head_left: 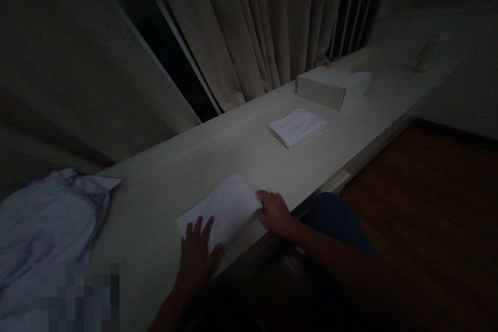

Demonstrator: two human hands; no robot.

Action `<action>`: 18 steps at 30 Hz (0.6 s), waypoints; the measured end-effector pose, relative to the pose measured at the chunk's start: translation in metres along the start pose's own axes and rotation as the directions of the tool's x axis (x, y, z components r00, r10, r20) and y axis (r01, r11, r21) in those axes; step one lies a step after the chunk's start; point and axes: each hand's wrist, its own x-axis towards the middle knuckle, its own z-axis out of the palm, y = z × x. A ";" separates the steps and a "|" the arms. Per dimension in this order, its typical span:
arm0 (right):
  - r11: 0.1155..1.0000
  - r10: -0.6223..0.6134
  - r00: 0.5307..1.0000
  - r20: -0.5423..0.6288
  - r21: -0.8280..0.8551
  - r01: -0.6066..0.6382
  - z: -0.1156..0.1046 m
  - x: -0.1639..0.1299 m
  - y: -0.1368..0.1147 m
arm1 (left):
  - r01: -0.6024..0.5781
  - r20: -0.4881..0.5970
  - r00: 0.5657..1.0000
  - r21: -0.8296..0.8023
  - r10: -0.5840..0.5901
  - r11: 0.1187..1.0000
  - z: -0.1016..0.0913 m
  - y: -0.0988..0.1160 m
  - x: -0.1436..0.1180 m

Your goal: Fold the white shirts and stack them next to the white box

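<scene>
A folded white cloth [229, 202] lies flat near the front edge of the long pale table. My left hand [197, 249] rests on its near left corner, fingers spread. At the cloth's right edge, my right hand [274, 212] is closed, with thumb and fingers gripping the fabric. Farther along the table lies a second folded white cloth [299, 127], apart from both hands. On the left, a loose heap of pale fabric [58, 218] is crumpled on the table.
A white box [321, 94] stands beyond the second cloth. Beige curtains [268, 21] hang along the table's [155, 187] back edge. Dim, a roughly cylindrical object [428, 54] is at the far right end. Below the front edge are a knee in blue [336, 218] and a brown floor [420, 181].
</scene>
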 end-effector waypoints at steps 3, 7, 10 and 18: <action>0.993 0.011 0.998 0.058 -0.118 -0.004 -0.002 0.004 0.002 | 0.010 -0.008 1.000 0.007 -0.010 1.000 0.000 0.002 0.000; 0.968 -0.049 0.984 0.169 -0.236 0.088 0.000 0.008 0.008 | 0.034 -0.006 0.999 0.026 -0.034 0.999 -0.003 0.009 -0.001; 0.967 -0.065 0.982 0.180 -0.233 0.107 0.001 0.010 0.009 | 0.045 0.001 0.999 0.051 -0.045 0.998 -0.007 0.015 -0.002; 0.976 -0.082 0.993 0.090 -0.196 0.099 -0.005 0.004 0.006 | 0.052 0.013 0.998 0.104 -0.054 0.993 -0.009 0.019 -0.002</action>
